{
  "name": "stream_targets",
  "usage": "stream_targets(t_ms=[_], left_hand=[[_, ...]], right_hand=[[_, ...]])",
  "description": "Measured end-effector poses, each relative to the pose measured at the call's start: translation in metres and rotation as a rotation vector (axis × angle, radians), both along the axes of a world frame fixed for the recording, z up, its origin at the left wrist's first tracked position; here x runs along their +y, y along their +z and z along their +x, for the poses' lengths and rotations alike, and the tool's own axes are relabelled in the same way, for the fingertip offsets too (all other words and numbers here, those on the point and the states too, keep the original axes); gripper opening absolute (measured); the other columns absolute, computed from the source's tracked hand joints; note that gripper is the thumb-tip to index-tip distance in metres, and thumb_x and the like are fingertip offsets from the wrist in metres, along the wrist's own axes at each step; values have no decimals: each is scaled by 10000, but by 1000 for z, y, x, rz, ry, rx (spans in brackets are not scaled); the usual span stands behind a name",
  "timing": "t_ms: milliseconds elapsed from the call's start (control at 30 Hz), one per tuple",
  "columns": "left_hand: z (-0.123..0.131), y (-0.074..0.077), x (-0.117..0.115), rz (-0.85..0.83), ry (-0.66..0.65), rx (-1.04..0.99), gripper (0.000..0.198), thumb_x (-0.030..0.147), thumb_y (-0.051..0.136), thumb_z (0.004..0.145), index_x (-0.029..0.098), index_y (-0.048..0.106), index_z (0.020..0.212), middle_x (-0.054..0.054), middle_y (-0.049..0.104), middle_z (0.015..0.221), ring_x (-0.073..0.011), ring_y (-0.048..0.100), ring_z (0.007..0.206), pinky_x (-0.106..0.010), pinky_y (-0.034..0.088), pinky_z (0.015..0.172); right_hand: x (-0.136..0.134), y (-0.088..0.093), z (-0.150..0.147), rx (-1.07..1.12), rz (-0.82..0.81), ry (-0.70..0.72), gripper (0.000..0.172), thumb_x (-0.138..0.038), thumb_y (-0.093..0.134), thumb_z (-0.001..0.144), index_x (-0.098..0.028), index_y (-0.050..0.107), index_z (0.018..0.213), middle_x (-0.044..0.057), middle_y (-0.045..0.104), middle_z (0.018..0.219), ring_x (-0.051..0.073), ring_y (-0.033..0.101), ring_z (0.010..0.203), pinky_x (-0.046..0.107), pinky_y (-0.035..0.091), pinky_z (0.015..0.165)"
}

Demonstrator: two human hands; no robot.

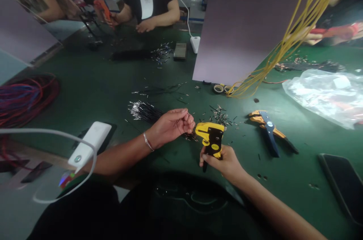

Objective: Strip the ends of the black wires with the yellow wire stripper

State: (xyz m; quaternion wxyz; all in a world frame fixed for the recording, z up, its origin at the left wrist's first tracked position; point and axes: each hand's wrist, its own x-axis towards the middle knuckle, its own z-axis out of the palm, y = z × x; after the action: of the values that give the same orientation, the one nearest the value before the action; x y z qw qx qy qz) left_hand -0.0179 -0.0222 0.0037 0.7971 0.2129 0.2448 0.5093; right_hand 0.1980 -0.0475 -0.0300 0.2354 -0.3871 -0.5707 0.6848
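My right hand (224, 162) is wrapped round the handles of a yellow and black wire stripper (212, 139), its jaw end pointing left. Just left of that jaw, my left hand (177, 124) pinches a thin dark wire (178, 121) between thumb and fingers. Most of the wire is hidden by the fingers. Behind my left wrist lies a bundle of black wires (146, 112) with bare shiny ends. Small cut scraps (219, 116) are scattered beyond the stripper.
A blue and orange wire stripper (268, 128) and a phone (342, 185) lie to the right. Yellow wires (283, 52) hang beside a grey divider (235, 24). A white power bank (90, 143), red and blue wire coils (25, 100) and a plastic bag (326, 94) flank me. Co-workers sit opposite.
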Motion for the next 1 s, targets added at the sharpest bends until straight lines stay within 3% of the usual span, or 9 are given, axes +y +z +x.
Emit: stream_targets(t_ms=[700,1000], left_hand=[[1,9,-6,159,35,246,260,251,611,850,108,593,633,-57,616,685,-142,591,615,-284,450,631],[-3,3,6,60,42,130,244,213,635,821,105,594,607,-34,559,617,-130,559,611,-245,419,554]], right_hand=[[0,4,-9,-71,-9,-136,143,-306,662,688,-182,593,704,0,629,532,158,596,485,293,514,503],[-2,5,-7,-75,50,-123,91,-266,643,683,-187,598,680,7,636,540,164,609,496,296,516,512]])
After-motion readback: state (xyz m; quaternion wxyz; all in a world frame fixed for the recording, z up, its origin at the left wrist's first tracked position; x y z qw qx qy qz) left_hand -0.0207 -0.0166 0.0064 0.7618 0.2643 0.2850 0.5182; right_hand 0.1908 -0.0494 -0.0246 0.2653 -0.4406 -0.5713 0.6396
